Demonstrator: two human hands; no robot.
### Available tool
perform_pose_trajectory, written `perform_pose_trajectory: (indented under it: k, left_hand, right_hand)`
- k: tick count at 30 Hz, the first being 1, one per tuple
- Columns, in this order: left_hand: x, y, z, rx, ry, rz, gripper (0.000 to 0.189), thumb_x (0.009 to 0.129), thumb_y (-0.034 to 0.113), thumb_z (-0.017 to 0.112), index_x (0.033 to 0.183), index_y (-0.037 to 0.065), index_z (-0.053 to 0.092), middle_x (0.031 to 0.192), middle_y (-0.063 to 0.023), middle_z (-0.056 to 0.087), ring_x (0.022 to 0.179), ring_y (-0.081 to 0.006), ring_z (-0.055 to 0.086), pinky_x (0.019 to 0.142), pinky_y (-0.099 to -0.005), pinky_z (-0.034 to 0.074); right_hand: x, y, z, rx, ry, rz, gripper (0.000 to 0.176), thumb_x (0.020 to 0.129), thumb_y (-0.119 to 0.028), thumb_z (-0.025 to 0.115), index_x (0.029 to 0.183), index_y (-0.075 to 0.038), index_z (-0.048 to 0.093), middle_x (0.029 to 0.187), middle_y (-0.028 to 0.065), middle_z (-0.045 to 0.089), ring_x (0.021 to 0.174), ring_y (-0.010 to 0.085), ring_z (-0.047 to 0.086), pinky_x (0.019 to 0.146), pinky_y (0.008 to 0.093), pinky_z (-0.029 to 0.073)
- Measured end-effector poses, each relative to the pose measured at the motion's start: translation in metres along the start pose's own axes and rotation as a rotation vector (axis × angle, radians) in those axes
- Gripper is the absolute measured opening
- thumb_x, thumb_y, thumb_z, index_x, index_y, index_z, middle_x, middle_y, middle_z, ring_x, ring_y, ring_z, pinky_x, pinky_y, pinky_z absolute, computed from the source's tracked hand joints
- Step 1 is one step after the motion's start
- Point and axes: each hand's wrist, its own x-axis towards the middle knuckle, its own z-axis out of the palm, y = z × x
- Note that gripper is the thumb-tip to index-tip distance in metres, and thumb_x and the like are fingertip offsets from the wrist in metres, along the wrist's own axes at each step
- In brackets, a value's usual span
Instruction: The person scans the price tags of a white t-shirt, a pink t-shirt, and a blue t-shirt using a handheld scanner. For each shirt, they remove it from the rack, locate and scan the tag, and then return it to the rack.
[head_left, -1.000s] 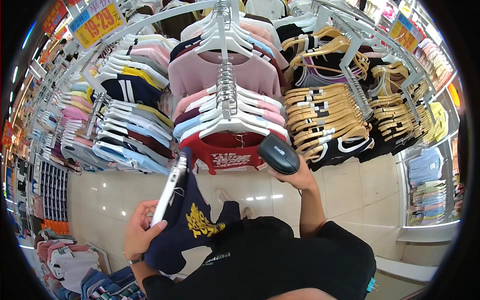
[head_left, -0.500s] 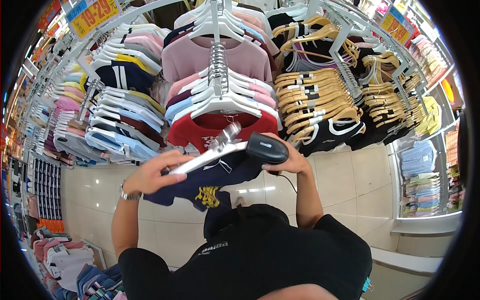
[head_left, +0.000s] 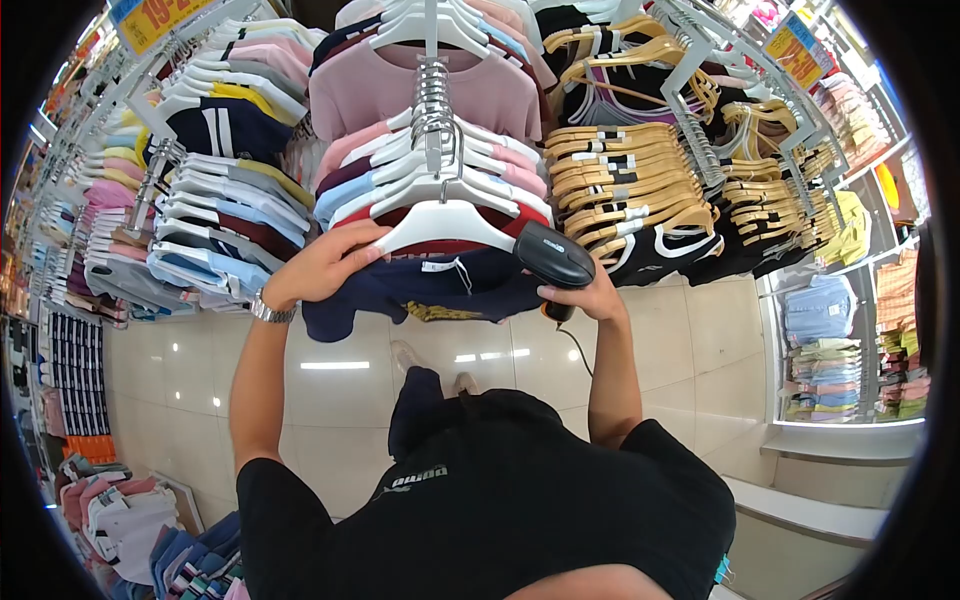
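My left hand point(head_left: 328, 260) is closed around the left end of a white clothes hanger point(head_left: 447, 224). A navy T-shirt point(head_left: 502, 288) with a yellow print hangs from it, its neck label showing. The hanger's hook is up at the metal display arm point(head_left: 432, 100), in front of a red shirt point(head_left: 393, 216). My right hand point(head_left: 592, 297) grips a black handheld barcode scanner point(head_left: 556, 258) by its handle, and a thin cable trails below. The scanner's head overlaps the hanger's right end; whether my right fingers also touch the hanger is hidden.
Pastel tops point(head_left: 230, 205) on white hangers fill the left rack. Wooden hangers point(head_left: 630, 180) with black garments crowd the right one. Folded clothes point(head_left: 820, 310) lie on shelves at the far right, and more piles point(head_left: 120, 520) sit at lower left. Tiled floor point(head_left: 680, 350) lies below.
The hanger with the navy T-shirt has moved up and forward to the display arm and now sits level and upright instead of tilted. Both hands and the scanner went with it.
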Motion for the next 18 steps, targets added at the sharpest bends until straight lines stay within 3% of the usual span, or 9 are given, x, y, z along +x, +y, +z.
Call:
perform_pose_trajectory:
  k: [10, 18]
  left_hand:
    - [0.002, -0.031, 0.020, -0.244, 0.014, -0.106, 0.033, 0.102, 0.012, 0.050, 0.131, -0.002, 0.055, 0.106, -0.0065, 0.060, 0.103, -0.0156, 0.057, 0.097, -0.0285, 0.042]
    - [-0.004, -0.039, 0.026, -0.126, 0.119, -0.161, 0.027, 0.100, 0.015, 0.055, 0.121, 0.000, 0.062, 0.104, -0.0045, 0.061, 0.100, -0.0140, 0.057, 0.094, -0.0274, 0.044]
  right_hand:
    - [0.003, 0.012, 0.003, -0.033, 0.001, 0.041, 0.062, 0.074, -0.008, 0.084, 0.128, 0.001, 0.056, 0.110, 0.0054, 0.067, 0.100, 0.0124, 0.059, 0.091, 0.0286, 0.048]
    - [-0.005, 0.020, 0.000, 0.071, -0.016, 0.065, 0.047, 0.077, -0.003, 0.080, 0.121, 0.000, 0.064, 0.109, 0.0080, 0.071, 0.101, 0.0137, 0.063, 0.092, 0.0300, 0.049]
